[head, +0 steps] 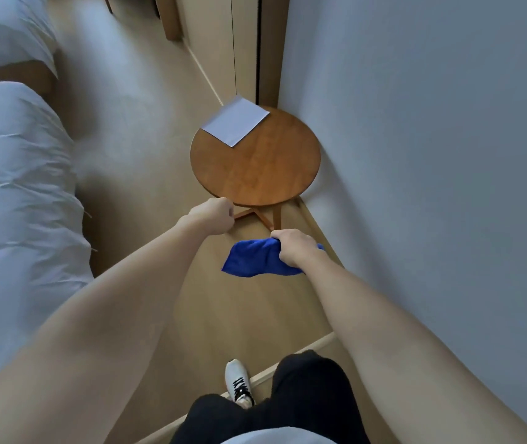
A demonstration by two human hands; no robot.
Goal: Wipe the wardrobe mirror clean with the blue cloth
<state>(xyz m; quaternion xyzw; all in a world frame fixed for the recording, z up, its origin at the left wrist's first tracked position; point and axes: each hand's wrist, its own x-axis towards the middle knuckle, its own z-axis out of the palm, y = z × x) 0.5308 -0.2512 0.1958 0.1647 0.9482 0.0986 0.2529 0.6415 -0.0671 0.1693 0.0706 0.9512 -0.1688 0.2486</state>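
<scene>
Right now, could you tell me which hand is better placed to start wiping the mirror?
The right hand: it already grips the blue cloth. The left hand is curled and holds nothing. No mirror is clearly in view yet.

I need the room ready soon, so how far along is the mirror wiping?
Barely started. Done: the blue cloth is picked up, gripped in the right hand. In hand: walking past the round table; the left hand is a fist holding nothing. Left: all the wiping; no mirror surface is visible.
</scene>
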